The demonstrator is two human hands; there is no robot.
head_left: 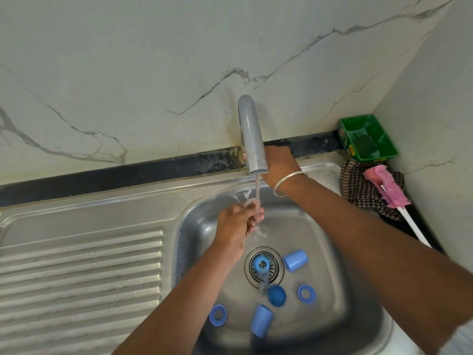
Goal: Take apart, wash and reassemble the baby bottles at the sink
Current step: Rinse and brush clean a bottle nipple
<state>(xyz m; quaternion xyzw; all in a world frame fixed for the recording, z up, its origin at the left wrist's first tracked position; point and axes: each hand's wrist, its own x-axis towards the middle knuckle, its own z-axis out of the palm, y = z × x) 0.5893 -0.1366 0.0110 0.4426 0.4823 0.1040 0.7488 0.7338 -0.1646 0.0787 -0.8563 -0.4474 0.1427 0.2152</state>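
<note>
Water runs from the steel tap [252, 139] into the sink [330, 290]. My left hand [236, 226] holds a clear teat [252, 202] under the stream. My right hand [277, 162] reaches behind the spout at the tap's base; what it grips is hidden. On the sink floor lie blue bottle parts: two caps [294, 260] [261, 321], three rings [261, 264] [306, 294] [217, 315], and a bottle [276, 295] seen end-on by the drain.
A ribbed draining board [82, 278] lies to the left. At the back right stand a green tub [368, 138], a checked cloth [363, 188] and a pink bottle brush [389, 190] with a white handle. The marble wall closes the back and right.
</note>
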